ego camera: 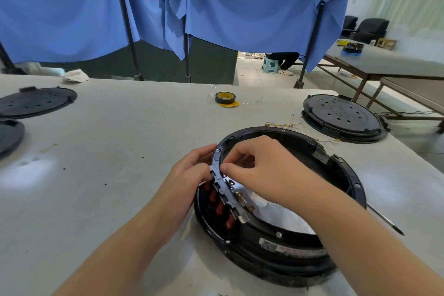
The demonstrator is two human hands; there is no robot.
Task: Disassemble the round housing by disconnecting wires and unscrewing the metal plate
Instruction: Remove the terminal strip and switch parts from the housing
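The round housing (288, 235) is sitting on the white table (120, 151), near the front edge and right of centre, with its open face turned upward; being a ring, it has no long axis of its own, and its near wall is carrying a label (288, 250) that is facing the person. Along its left rim a curved strip of terminals (225, 190) is running from the far left down toward the near side, with red connectors (219, 206) lining up on its outer side and small brass tabs (242, 199) on its inner side.

The left hand (192, 173) is curling against the outside of the rim at the strip's upper end, fingertips gripping the edge there. The right hand (259, 168) is reaching over the ring from the right, thumb and forefinger pinching something small at the same spot on the inner side; what exactly is being pinched is too small to tell.

A dark slender tool (384, 220) is lying on the table just beside the housing's right side, pointing toward the near right. Loose yellowish wires (286, 125) are lying beyond the housing, a black perforated cover (343, 116) is resting farther right, a similar cover (36, 102) is lying far left, and a tape roll (225, 98) is sitting near the table's far edge
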